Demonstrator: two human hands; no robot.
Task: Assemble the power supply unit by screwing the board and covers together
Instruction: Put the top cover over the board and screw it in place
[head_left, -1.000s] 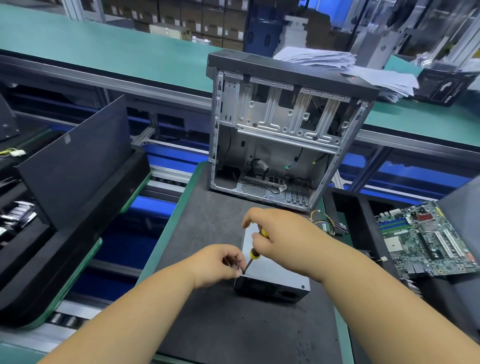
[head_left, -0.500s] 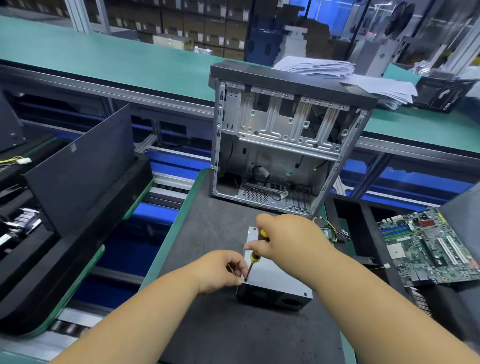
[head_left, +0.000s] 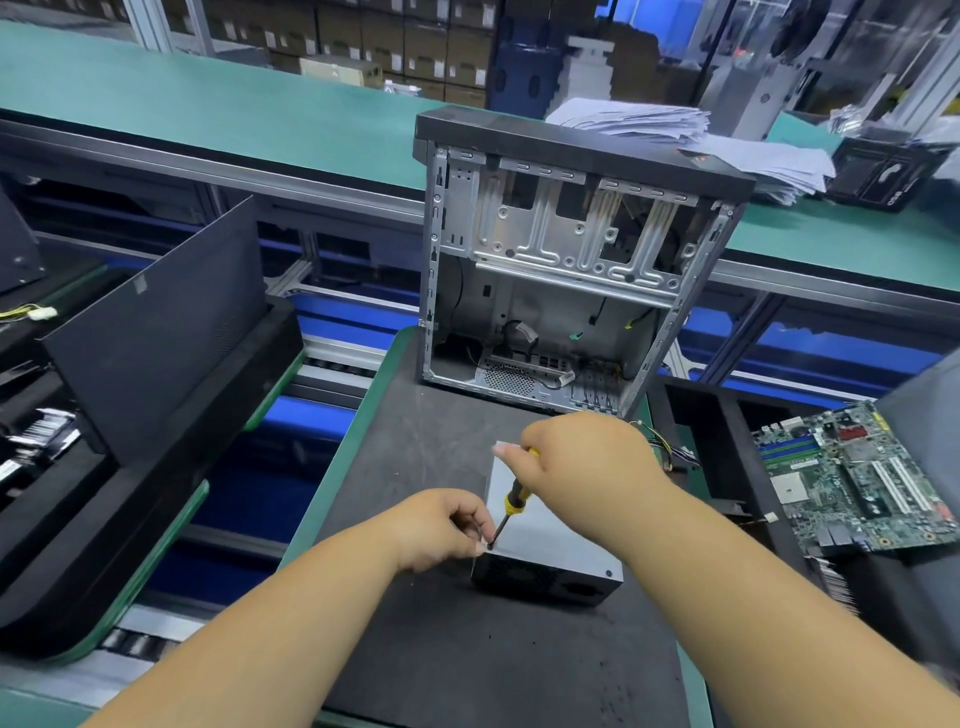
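The power supply unit (head_left: 556, 540), a grey metal box with a dark vented front, lies on the black mat (head_left: 467, 649). My right hand (head_left: 582, 457) grips a yellow-and-black screwdriver (head_left: 511, 501) whose tip stands on the unit's near left top corner. My left hand (head_left: 441, 527) sits at that corner with curled fingers, its fingertips pinching at the screwdriver tip; the screw itself is too small to make out. Coloured wires (head_left: 670, 454) trail from the unit's far right side.
An open computer case (head_left: 566, 260) stands upright just behind the unit. A motherboard (head_left: 857, 473) lies to the right. A black side panel (head_left: 156, 322) leans in a tray on the left. Paper stacks (head_left: 691, 135) sit on the green bench behind.
My right hand has risen slightly, showing more of the screwdriver shaft. The view has dipped and shifted a little. My left hand stays at the unit's corner.
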